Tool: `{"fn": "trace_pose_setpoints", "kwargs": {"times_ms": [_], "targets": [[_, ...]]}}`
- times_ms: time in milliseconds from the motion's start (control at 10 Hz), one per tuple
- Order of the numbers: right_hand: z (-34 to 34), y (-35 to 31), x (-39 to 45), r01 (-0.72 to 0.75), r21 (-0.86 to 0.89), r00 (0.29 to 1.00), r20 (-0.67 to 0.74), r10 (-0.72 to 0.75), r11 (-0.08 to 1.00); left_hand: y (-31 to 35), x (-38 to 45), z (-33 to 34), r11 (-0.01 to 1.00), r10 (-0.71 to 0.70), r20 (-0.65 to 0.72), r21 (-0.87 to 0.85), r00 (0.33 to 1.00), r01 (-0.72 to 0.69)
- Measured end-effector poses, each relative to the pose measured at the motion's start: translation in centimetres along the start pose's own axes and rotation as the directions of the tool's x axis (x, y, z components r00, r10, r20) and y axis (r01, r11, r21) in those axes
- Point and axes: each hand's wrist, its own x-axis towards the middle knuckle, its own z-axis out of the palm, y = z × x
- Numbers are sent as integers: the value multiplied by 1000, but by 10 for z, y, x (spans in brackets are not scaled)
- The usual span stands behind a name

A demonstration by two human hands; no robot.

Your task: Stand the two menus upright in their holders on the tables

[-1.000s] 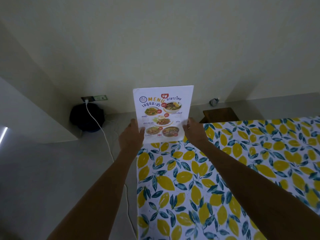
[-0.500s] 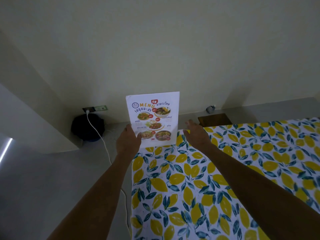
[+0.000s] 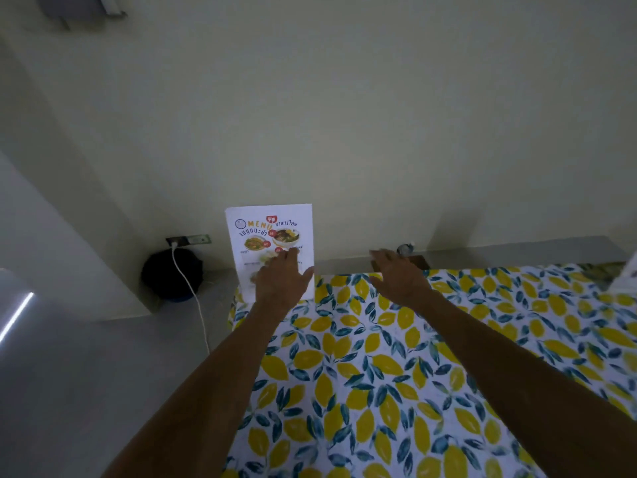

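Observation:
A white menu (image 3: 272, 229) with food pictures stands upright at the far left corner of the table (image 3: 379, 374), which wears a yellow lemon-print cloth. Its lower part and whatever holds it are hidden behind my left hand (image 3: 281, 284). That hand is in front of the sheet with fingers spread, and I see no grip on it. My right hand (image 3: 396, 277) hovers open over the table's far edge, well to the right of the menu and apart from it.
A black round object (image 3: 162, 274) sits on the floor by the wall, with a white cable (image 3: 193, 294) running from a socket (image 3: 188, 240). A small grey thing (image 3: 405, 249) lies on the far ledge. A blurred white shape (image 3: 627, 274) shows at the right edge.
Both hands have come off the menu's sides. The right hand moved away to the right, the left hand opened in front of the sheet. The menu stays upright.

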Motion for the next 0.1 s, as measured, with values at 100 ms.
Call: {"fn": "trace_pose_setpoints", "kwargs": {"times_ms": [100], "targets": [[-21,28,-9,13,8,1000,8,-13,1000,39,-13,-9,997,22,-31,70,999,-20]]}}
